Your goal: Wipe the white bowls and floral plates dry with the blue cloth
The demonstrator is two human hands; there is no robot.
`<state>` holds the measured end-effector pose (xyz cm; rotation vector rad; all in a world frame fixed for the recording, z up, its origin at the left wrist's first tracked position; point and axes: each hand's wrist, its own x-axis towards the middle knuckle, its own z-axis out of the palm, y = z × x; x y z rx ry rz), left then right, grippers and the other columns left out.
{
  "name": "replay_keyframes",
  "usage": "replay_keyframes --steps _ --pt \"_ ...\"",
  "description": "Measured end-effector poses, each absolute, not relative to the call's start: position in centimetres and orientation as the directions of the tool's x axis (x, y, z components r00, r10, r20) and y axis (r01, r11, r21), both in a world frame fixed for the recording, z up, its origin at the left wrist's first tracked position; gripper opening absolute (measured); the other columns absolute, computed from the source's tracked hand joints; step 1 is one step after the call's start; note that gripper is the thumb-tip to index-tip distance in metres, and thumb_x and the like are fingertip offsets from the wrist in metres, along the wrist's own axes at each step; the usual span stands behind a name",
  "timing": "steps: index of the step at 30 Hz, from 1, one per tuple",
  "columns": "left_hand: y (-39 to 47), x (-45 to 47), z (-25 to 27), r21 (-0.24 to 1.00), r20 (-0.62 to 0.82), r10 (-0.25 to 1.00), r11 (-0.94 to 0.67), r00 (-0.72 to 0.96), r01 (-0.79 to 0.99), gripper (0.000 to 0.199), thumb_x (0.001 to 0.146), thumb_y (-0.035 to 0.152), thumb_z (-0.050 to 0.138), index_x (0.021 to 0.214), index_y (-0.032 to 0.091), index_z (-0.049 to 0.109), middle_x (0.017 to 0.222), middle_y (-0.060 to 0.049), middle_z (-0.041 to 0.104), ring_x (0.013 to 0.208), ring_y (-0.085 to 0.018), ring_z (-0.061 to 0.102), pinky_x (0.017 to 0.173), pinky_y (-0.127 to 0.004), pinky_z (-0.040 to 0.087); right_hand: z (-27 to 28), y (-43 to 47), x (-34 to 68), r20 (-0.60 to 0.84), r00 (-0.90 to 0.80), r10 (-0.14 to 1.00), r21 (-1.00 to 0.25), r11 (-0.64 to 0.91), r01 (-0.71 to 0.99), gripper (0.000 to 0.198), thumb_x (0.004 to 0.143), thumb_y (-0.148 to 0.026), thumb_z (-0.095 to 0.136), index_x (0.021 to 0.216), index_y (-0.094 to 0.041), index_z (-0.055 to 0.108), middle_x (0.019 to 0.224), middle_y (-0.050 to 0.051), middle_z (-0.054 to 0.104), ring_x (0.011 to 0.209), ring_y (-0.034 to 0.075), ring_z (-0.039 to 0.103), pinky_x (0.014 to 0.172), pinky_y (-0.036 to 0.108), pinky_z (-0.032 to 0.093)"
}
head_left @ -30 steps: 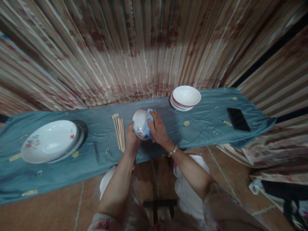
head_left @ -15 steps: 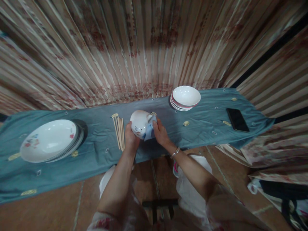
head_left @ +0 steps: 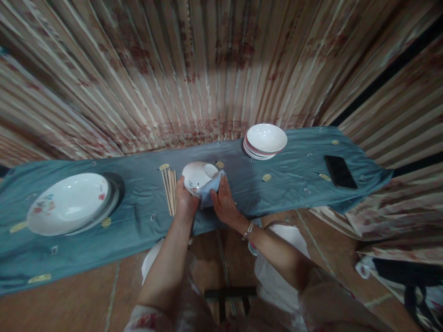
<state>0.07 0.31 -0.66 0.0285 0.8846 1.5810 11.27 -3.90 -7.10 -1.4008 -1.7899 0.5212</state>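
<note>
A white bowl (head_left: 195,174) with small painted marks is held tilted above the table, its foot ring facing up and to the right. My left hand (head_left: 187,199) grips its left and near side, the thumb along the wall. Against the bowl's right side my right hand (head_left: 225,203) presses a light blue cloth (head_left: 210,190), with the fingers fairly straight and the thumb on the cloth. Just left of my left hand lie several wooden chopsticks (head_left: 169,191) side by side.
Stacked floral plates (head_left: 69,205) stand at the left, stacked white bowls (head_left: 266,138) at the back right. A black phone (head_left: 340,172) lies at the right end. A teal cloth (head_left: 145,235) covers the narrow table, with a pleated curtain (head_left: 207,69) behind it.
The bowl has turned and shifted slightly left, so its foot ring shows more. My right hand has moved down and left with the cloth, its fingers straighter.
</note>
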Motion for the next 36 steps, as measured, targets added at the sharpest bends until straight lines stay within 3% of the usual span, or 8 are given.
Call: replay_keyframes --steps 8,15,26,36 --pt "0.8 -0.1 -0.9 0.548 -0.489 0.823 0.034 -0.288 -0.836 0.045 0.097 0.030 0.034 0.127 0.010 0.062 0.097 -0.010 0.077 0.104 -0.022 0.070 0.095 -0.033 0.053 -6.7 -5.1 10.8 0.362 -0.182 0.914 -0.615 0.381 0.691 0.071 0.098 -0.028 0.036 0.156 -0.004 0.001 0.162 0.026 0.012 0.152 0.033 0.009 0.117 0.058 0.028" --pt "0.8 -0.1 -0.5 0.537 -0.492 0.835 0.069 -0.246 -0.840 0.047 0.098 0.031 0.031 0.124 0.008 0.063 0.091 -0.011 0.077 0.103 -0.023 0.071 0.095 -0.034 0.053 -4.9 -4.5 11.9 0.437 -0.273 0.857 -0.527 0.490 0.695 0.061 0.100 -0.026 0.032 0.155 -0.005 0.016 0.162 0.024 0.015 0.152 0.032 0.006 0.119 0.057 0.023" --pt "0.5 0.1 -0.9 0.572 -0.452 0.854 0.058 -0.256 -0.818 0.045 0.094 0.029 0.035 0.123 0.008 0.063 0.091 -0.011 0.077 0.094 -0.023 0.072 0.089 -0.032 0.055 -3.9 -3.5 13.1 0.462 -0.268 0.845 -0.609 0.522 0.596 0.051 0.101 -0.029 0.029 0.150 -0.016 0.034 0.163 0.012 0.020 0.153 0.024 0.009 0.122 0.053 0.022" --pt "0.3 0.3 -1.2 0.611 -0.383 0.889 0.040 -0.251 -0.791 0.042 0.091 0.028 0.040 0.112 0.006 0.068 0.086 -0.011 0.077 0.095 -0.023 0.073 0.089 -0.031 0.055 -3.7 -2.5 13.3 0.471 -0.277 0.837 -0.552 0.525 0.648 0.056 0.101 -0.040 0.031 0.151 -0.013 0.033 0.162 0.016 0.019 0.153 0.028 0.007 0.121 0.054 0.021"
